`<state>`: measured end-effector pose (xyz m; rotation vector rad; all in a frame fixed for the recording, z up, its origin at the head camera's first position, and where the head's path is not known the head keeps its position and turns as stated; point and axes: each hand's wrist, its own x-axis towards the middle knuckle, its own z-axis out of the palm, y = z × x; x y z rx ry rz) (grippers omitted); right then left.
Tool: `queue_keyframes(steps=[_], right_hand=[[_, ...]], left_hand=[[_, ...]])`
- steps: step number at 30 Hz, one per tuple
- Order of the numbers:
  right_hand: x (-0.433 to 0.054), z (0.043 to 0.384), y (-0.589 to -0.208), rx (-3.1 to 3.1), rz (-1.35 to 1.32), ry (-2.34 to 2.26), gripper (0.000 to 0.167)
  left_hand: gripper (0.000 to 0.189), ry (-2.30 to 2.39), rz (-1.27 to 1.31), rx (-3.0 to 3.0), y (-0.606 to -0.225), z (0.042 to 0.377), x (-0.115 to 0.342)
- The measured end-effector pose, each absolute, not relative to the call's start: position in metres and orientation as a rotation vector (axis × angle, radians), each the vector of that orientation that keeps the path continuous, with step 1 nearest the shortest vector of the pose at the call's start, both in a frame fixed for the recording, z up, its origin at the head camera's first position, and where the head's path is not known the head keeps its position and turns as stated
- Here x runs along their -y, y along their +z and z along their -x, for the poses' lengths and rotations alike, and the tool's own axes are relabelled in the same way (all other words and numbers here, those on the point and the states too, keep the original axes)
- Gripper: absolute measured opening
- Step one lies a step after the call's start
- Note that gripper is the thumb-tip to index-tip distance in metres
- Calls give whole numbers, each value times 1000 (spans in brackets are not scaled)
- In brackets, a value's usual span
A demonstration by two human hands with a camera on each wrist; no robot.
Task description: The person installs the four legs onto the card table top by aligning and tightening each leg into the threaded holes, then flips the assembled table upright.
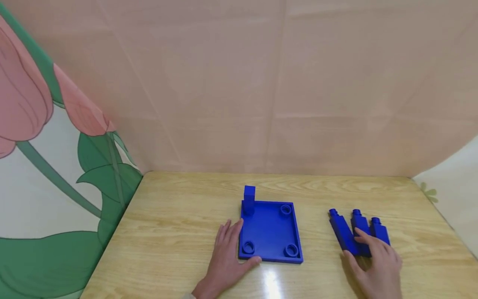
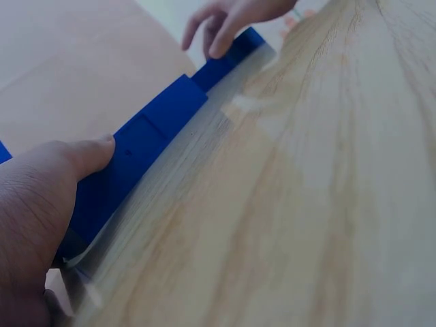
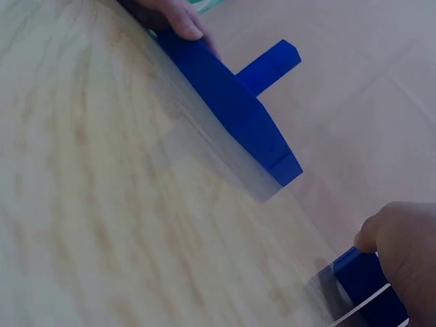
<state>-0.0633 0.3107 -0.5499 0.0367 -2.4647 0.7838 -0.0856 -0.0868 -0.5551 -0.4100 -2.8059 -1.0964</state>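
Observation:
A blue square board (image 1: 269, 228) with a raised rim lies on the table, round sockets showing at three corners. One square blue leg (image 1: 249, 199) stands upright at its far left corner. My left hand (image 1: 228, 257) holds the board's near left corner, fingers along the left side and thumb against the front edge (image 2: 136, 146). To the right lie three loose blue legs (image 1: 340, 230) with narrow round ends pointing away. Over them is my right hand (image 1: 377, 261), its index fingertip at the middle leg (image 1: 359, 222) and thumb by the left one's near end.
The pale wood table (image 1: 168, 232) ends at a pinkish cloth backdrop (image 1: 261, 104). A cloth printed with tulips (image 1: 86, 187) hangs along the left side, and a light cloth (image 1: 455, 182) borders the right.

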Motion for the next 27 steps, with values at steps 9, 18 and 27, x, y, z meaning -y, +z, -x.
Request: queue_keyframes(steps=[9,18,27], right_hand=[[-312,64,-551,2446,-50,886,86],[-309,62,-548,2495,-139,902,83],[-309,62,-550,2531,-121,858,88]], left_hand=[[110,-1089,401,2808,-555,84,87],[110,-1083,413,2779,-556,85,86],[109,-1080,417,2798,-555,84,87]])
